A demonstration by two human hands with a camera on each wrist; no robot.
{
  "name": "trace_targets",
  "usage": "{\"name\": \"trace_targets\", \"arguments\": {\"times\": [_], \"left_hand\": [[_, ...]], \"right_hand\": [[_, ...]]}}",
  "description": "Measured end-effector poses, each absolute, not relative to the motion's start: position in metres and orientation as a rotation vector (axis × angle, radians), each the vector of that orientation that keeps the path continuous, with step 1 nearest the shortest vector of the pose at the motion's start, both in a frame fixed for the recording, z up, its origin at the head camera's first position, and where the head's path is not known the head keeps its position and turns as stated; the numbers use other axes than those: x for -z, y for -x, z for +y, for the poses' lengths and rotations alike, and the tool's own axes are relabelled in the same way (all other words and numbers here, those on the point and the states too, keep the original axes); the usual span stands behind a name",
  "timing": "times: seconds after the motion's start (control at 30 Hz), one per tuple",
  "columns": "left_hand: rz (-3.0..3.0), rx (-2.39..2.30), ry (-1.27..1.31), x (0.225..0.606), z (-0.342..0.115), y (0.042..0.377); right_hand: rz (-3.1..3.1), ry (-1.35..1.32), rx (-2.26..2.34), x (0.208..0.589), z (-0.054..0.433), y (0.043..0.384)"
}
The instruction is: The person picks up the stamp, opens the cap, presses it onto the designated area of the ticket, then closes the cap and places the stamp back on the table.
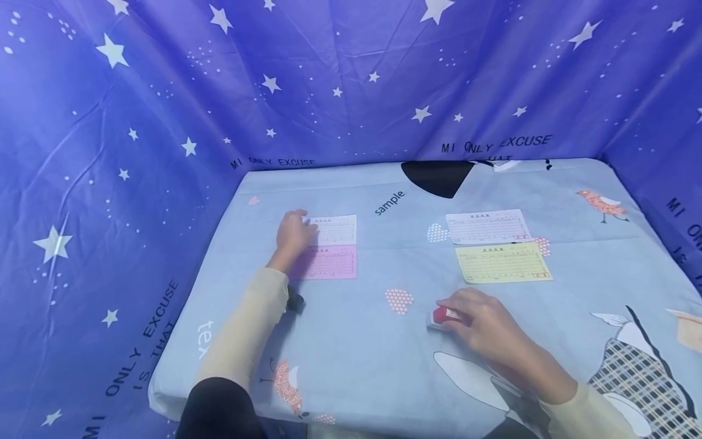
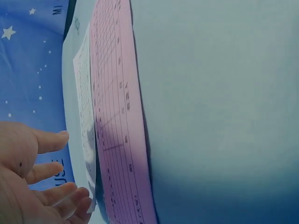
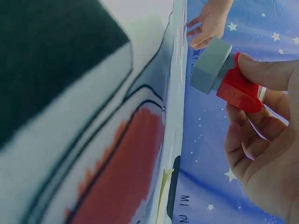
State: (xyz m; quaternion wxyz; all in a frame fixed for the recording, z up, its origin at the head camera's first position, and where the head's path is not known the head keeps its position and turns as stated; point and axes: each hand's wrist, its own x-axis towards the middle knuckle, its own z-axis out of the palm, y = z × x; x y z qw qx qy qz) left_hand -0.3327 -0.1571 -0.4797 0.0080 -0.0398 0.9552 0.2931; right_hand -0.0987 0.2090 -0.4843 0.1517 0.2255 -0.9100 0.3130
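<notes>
Over the tabletop [image 1: 356, 341], the right hand [image 1: 485, 320] pinches the red-and-grey stamp [image 3: 232, 83] in its fingers, likely light, stiff and best held by its red end, while the left hand's [image 1: 294, 238] fingers extend loosely by the probably flimsy white slip [image 1: 339, 231].

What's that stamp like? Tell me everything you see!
The stamp has a bright red body with faint marks and a chunky gray block at one end, both plastic-looking. The right hand holds it tilted, thumb on the red body, gray block pointing outward. It's on the near side of the yellow paper. Whether it touches the cloth isn't clear.
</notes>
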Motion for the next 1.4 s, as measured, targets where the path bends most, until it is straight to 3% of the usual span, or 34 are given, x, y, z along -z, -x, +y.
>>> {"name": "trace_targets", "arguments": {"times": [0.87, 1.4], "left_hand": [[2.963, -0.624, 0.161, 0.477, -0.174, 0.354], [2.927, -0.733, 0.210, 0.479, -0.177, 0.359]], "right_hand": [[-2.605, -0.629, -0.880, 0.480, 0.210, 0.095], [-2.569, -0.654, -0.883, 0.479, 0.209, 0.093]]}}
